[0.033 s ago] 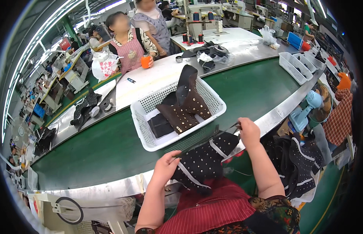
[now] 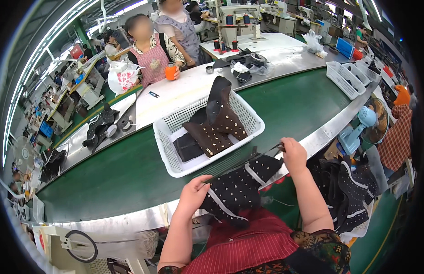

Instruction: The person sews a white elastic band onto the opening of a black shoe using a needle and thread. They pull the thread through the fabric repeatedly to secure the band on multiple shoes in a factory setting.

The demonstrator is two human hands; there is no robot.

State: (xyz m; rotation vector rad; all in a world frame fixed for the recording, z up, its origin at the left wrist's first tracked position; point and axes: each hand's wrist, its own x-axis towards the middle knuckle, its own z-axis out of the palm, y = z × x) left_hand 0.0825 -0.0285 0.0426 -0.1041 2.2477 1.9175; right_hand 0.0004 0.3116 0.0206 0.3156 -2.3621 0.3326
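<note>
A black studded piece (image 2: 234,189) with pale bands across it hangs in front of me, over my lap. A thin dark strip (image 2: 241,163) runs taut along its upper edge, between my hands. My left hand (image 2: 193,194) is closed, pinching the strip's left end between thumb and fingers. Farther right and higher, my right hand (image 2: 294,155) pinches the other end. Just beyond my hands, a white perforated basket (image 2: 177,171) sits on the green belt, holding brown studded pieces (image 2: 221,125) and a folded black piece (image 2: 188,146).
The green conveyor belt (image 2: 107,176) crosses before me, with a metal edge on my side. More black studded pieces (image 2: 344,192) are heaped at my right, near a blue fan (image 2: 367,116). Across the belt, a person (image 2: 150,59) holds an orange container (image 2: 170,72).
My right hand has shifted slightly to the right, still pinching the strip. My left hand has barely moved.
</note>
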